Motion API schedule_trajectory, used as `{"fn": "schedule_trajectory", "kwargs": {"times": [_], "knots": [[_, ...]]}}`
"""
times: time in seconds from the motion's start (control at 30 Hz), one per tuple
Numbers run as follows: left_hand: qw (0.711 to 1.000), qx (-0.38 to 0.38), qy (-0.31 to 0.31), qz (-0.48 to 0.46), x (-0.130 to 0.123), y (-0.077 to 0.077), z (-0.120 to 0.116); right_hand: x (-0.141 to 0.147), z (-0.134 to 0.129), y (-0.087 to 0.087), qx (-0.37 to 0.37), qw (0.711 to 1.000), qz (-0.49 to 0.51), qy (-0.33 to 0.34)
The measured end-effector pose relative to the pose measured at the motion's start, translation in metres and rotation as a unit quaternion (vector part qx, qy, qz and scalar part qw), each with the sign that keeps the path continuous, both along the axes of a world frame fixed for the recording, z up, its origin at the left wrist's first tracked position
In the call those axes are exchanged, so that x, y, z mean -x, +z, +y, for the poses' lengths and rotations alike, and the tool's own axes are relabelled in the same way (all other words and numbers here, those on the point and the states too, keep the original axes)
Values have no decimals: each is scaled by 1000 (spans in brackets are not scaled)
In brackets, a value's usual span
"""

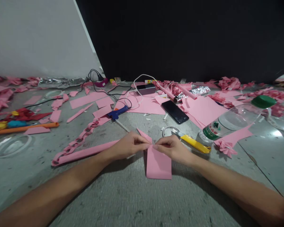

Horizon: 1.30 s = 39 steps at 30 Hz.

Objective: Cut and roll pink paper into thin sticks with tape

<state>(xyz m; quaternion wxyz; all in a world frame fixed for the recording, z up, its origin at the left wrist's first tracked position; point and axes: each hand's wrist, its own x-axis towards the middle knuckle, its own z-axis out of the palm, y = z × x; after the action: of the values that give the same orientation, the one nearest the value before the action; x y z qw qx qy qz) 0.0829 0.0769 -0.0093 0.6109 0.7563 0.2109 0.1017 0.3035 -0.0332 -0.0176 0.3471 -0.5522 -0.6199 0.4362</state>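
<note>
Both hands meet at the middle of the view over a folded piece of pink paper (159, 164). My left hand (130, 145) pinches its upper edge between thumb and fingertips. From the other side, my right hand (174, 148) pinches the same paper, with its fingertips almost touching the left ones. The paper's lower part hangs toward me as a flat flap, and a pointed corner sticks up behind the fingers. A rolled pink paper tube (85, 154) lies left of my left hand, joined to or touching a pink paper chain (79, 138).
A blue glue gun (118, 112) lies behind my left hand. Near my right hand are a yellow cutter (195, 144), a roll of tape (170, 130), a black phone (175, 112) and a large plastic bottle (229, 121) on its side. Pink scraps and cables spread along the back.
</note>
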Motion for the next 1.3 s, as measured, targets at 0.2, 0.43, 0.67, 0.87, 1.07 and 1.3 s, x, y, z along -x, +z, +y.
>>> {"fn": "schedule_trajectory", "kwargs": {"times": [0.2, 0.43, 0.67, 0.87, 1.07, 1.3], "knots": [[1000, -10, 27, 10, 0, -1, -2, 1, 0, -1, -3, 1000, -8, -4], [998, 15, 51, 16, -1, -3, -5, 4, -2, 0, -12, 1000, -21, 3], [995, 20, 83, 45, -2, -1, -8, 5, -7, 3, -43, 999, -14, 27], [992, 42, 71, 96, -3, 9, -21, 2, -7, 10, -87, 987, -14, 131], [988, 45, 55, 137, 0, 15, -31, 2, -6, 14, -100, 987, -12, 123], [986, 40, 62, 150, -2, 15, -35, 6, -10, 11, -164, 976, -37, 137]]}}
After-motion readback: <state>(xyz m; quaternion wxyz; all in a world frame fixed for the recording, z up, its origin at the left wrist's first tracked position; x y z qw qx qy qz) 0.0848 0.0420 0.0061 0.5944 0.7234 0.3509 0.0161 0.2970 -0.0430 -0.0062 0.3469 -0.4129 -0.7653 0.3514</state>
